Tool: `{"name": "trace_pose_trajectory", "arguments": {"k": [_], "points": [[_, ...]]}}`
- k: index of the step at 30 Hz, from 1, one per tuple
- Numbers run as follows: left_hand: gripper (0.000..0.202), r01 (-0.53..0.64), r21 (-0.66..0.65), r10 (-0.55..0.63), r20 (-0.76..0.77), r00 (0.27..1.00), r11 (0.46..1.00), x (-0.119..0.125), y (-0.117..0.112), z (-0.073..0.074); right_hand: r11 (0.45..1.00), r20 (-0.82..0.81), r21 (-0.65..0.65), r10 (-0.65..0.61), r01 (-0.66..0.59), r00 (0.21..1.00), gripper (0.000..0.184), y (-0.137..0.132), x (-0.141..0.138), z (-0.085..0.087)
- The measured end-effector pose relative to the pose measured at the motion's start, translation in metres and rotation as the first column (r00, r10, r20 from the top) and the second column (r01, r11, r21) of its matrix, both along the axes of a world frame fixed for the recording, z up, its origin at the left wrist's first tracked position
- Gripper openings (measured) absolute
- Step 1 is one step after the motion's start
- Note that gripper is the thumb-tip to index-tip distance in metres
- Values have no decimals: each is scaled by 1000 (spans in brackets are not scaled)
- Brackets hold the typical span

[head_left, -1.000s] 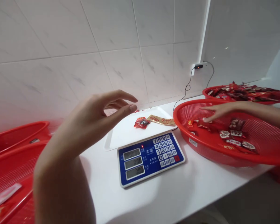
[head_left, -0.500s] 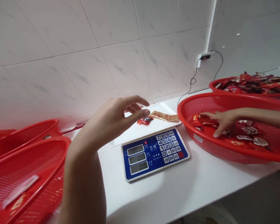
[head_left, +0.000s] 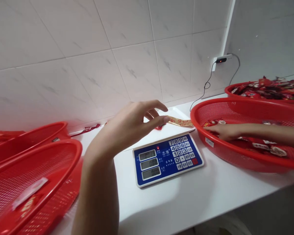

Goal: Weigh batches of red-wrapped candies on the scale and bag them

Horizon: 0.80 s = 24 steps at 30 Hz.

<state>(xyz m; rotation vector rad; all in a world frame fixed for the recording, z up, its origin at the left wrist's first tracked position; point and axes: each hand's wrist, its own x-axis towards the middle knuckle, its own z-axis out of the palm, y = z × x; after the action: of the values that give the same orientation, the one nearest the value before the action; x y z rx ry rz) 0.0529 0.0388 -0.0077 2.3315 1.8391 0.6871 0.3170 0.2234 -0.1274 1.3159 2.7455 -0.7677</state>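
My left hand [head_left: 142, 122] hovers over the white tray of the scale [head_left: 171, 158], thumb and fingers apart in a loose curve. A gold strip packet with red lettering [head_left: 180, 121] and a small red packet [head_left: 159, 127] lie on the tray beneath and beside the fingertips. My right hand [head_left: 226, 131] is down inside the red basket [head_left: 235, 156] on the right, fingers drawn together among small red packets [head_left: 262, 145]. What the fingertips there hold, if anything, is hidden.
Red baskets [head_left: 71, 151] stand at the left, the nearest containing a pink-white strip [head_left: 30, 192]. Behind the right basket, another basket [head_left: 227, 89] is heaped with packets. A tiled wall [head_left: 88, 75] backs the table. A thin cable [head_left: 205, 86] runs down from a socket.
My right hand has gone from spread fingers to fingers drawn together among the packets. My left hand stays over the tray. The view has shifted slightly left.
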Motion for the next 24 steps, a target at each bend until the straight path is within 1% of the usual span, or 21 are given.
{"name": "trace_pose_trajectory", "arguments": {"k": [2,3,4,6,8,10,11,13,14,16,18,19,21,22,24], "points": [[30,6,10,-6,7,1000,1000,-1,-1,1,997,89,-69,51,-45,995,60,-6,-1,7],[30,8,16,-8,11,1000,1000,-1,-2,2,997,124,-69,43,-35,991,62,-8,0,11],[29,9,21,-10,16,1000,1000,-1,-3,2,998,148,-64,25,-15,989,60,-10,1,15],[29,6,25,-7,25,1000,1000,-1,-4,2,996,139,-78,-18,29,990,50,-10,5,28],[29,-5,27,4,30,1000,1000,-2,-5,2,996,20,-71,-53,54,998,34,-8,8,44],[30,-18,29,17,35,999,999,-3,-5,2,997,-142,-2,-78,78,987,26,-6,2,62],[30,-24,32,23,38,999,999,-3,-5,2,994,-220,61,-80,96,972,27,-6,-5,70],[30,-31,38,30,43,999,999,-3,-5,2,979,-351,170,-43,109,935,38,-8,-27,82],[30,-27,42,26,42,999,999,-3,-5,2,978,-401,192,-4,88,916,45,-10,-42,84],[30,-6,48,4,37,999,999,-2,-4,2,983,-442,182,91,-10,893,57,-15,-72,85],[31,27,53,-28,27,999,998,-2,-4,2,984,-398,136,158,-113,904,66,-20,-95,83],[31,39,55,-41,22,999,998,-2,-4,1,983,-365,125,169,-132,915,68,-21,-100,81],[31,47,59,-48,12,999,997,-2,-4,1,982,-318,152,155,-111,935,64,-21,-94,79],[30,43,66,-43,11,999,997,-2,-4,1,981,-309,176,130,-77,942,58,-20,-83,77],[30,27,81,-29,13,1000,996,-3,-4,1,978,-292,207,53,9,955,45,-14,-53,70]]}}
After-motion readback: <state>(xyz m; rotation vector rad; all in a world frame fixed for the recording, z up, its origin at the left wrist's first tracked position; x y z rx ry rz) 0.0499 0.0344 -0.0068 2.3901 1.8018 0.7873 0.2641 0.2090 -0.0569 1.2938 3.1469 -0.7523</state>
